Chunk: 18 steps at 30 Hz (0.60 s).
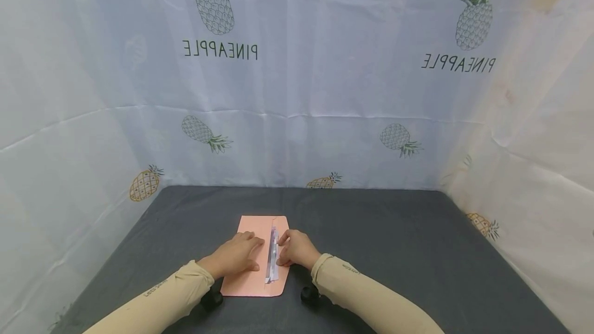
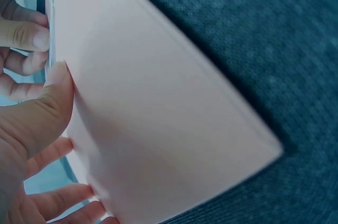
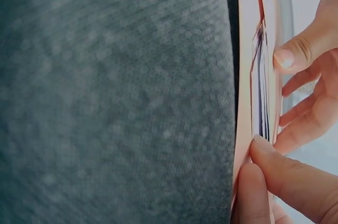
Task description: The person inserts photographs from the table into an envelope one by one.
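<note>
A pink paper folder (image 1: 250,285) with cut-off corners lies on the dark tabletop. Along its right part runs a long opening, where a stack of shiny, white-and-purple papers (image 1: 273,259) shows. My left hand (image 1: 237,254) rests spread on the folder's broad panel, its thumb (image 2: 57,84) right at the opening's edge. From the other side my right hand (image 1: 298,248) reaches in with bent fingers. Its fingertips (image 3: 263,143) pinch the folder at the opening's rim, close against the papers. The papers' lower part is hidden inside the folder.
Dark cloth covers the table (image 1: 385,241) around the folder. A white curtain (image 1: 297,66) printed with pineapples hangs behind the table and along both sides. Black wrist devices (image 1: 310,295) sit under both sleeved forearms.
</note>
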Each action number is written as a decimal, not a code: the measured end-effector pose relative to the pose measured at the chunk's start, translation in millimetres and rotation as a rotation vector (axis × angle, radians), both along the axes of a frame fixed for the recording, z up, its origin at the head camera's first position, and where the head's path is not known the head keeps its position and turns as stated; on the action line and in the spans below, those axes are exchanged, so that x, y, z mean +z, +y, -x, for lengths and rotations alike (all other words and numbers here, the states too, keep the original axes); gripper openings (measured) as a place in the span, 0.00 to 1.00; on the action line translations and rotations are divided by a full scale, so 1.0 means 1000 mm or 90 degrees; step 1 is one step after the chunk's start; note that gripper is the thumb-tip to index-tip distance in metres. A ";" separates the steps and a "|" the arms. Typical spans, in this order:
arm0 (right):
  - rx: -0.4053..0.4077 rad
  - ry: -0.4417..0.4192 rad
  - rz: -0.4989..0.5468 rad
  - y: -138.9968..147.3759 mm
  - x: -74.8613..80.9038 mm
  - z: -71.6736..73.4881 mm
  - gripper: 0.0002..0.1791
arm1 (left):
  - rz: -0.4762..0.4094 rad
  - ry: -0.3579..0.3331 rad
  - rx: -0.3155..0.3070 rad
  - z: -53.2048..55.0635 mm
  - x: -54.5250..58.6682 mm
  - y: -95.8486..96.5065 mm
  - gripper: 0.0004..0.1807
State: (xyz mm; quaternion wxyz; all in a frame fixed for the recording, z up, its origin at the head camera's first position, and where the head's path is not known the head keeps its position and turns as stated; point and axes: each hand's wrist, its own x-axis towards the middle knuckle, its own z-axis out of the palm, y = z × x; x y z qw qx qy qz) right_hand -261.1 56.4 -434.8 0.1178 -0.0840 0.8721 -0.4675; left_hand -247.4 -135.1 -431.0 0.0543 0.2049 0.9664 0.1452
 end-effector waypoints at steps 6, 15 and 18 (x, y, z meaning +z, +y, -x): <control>0.014 0.008 -0.003 0.002 0.000 0.000 0.21 | -0.004 -0.010 0.007 -0.001 0.000 0.000 0.33; 0.006 -0.017 0.023 0.004 -0.003 0.002 0.20 | 0.000 -0.006 0.006 0.001 -0.001 -0.001 0.32; 0.007 -0.024 0.039 0.005 -0.004 0.003 0.20 | 0.001 -0.006 0.003 0.001 -0.001 -0.002 0.32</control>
